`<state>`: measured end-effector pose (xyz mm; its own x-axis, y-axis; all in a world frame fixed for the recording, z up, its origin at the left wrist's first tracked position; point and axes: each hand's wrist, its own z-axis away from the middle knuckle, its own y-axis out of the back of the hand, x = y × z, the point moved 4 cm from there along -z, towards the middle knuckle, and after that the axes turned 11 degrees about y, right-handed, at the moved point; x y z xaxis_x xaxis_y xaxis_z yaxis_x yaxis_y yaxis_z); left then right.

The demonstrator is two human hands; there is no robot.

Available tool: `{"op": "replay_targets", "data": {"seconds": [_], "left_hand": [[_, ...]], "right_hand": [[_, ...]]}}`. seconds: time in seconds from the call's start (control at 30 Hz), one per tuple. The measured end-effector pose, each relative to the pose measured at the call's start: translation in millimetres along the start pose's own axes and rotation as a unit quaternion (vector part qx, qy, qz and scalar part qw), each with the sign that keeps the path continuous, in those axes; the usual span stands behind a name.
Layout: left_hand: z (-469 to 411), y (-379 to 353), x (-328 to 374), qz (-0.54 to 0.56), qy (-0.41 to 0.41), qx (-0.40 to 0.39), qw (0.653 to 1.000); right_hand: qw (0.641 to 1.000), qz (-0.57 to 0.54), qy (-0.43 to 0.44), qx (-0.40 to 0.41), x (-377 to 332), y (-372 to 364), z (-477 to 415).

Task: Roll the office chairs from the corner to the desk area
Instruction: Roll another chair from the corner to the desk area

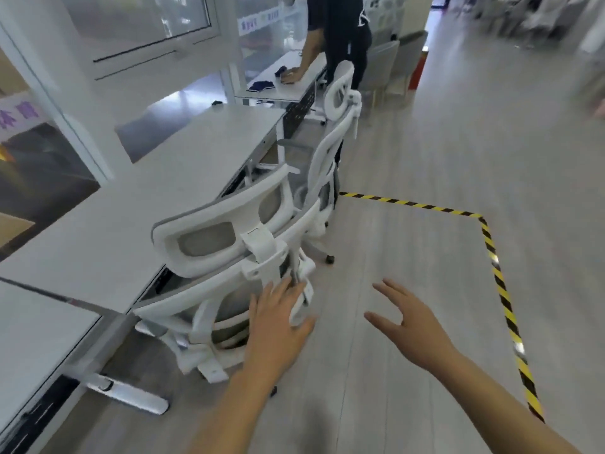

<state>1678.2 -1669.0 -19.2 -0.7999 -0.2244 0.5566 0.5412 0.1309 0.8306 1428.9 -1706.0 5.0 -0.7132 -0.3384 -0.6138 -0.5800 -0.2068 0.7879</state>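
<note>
A white office chair (226,237) with a grey mesh back stands tucked against the near grey desk (137,211), its back toward me. My left hand (278,322) lies flat with straight fingers against the right edge of the chair's backrest frame. My right hand (412,326) hovers open in the air to the right of the chair, touching nothing. A second white office chair (330,149) stands farther along at the same row of desks, and a third white headrest (342,88) shows behind it.
A person in dark clothes (340,34) leans on the far desk (288,83). Yellow-and-black tape (491,257) marks a rectangle on the grey plank floor to the right. Glass partitions run along the left. More grey chairs (393,60) stand at the back.
</note>
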Motion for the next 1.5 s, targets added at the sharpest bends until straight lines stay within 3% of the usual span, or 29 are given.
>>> {"op": "replay_targets", "data": {"seconds": [0.13,0.33,0.77,0.9,1.0,1.3,1.5], "left_hand": [[-4.8,-48.7,77.8,0.053,-0.064,-0.129,0.988],[38.4,-134.6,208.0,0.015,-0.181,-0.301,0.936],[284.3,-299.5,461.5,-0.113,-0.452,-0.425,0.776],[382.2,-344.7,506.9,-0.14,-0.518,-0.497,0.682],[453.7,-385.7,539.0,-0.166,-0.538,-0.552,0.615],[713.6,-508.0,680.2,-0.193,-0.658,-0.574,0.448],[913.6,-529.1,744.0,-0.178,-0.692,-0.623,0.319]], "right_hand": [[0.98,-0.072,-0.139,0.119,36.0,45.9,88.4],[0.903,-0.109,-0.33,0.253,94.8,97.3,241.1],[0.775,-0.057,-0.451,0.439,182.7,190.5,530.3],[0.691,-0.057,-0.529,0.489,192.2,180.4,634.1],[0.61,-0.064,-0.591,0.524,193.0,166.2,716.2],[0.425,0.006,-0.721,0.548,209.8,211.9,957.4],[0.289,0.008,-0.754,0.589,181.9,230.6,1075.9]]}}
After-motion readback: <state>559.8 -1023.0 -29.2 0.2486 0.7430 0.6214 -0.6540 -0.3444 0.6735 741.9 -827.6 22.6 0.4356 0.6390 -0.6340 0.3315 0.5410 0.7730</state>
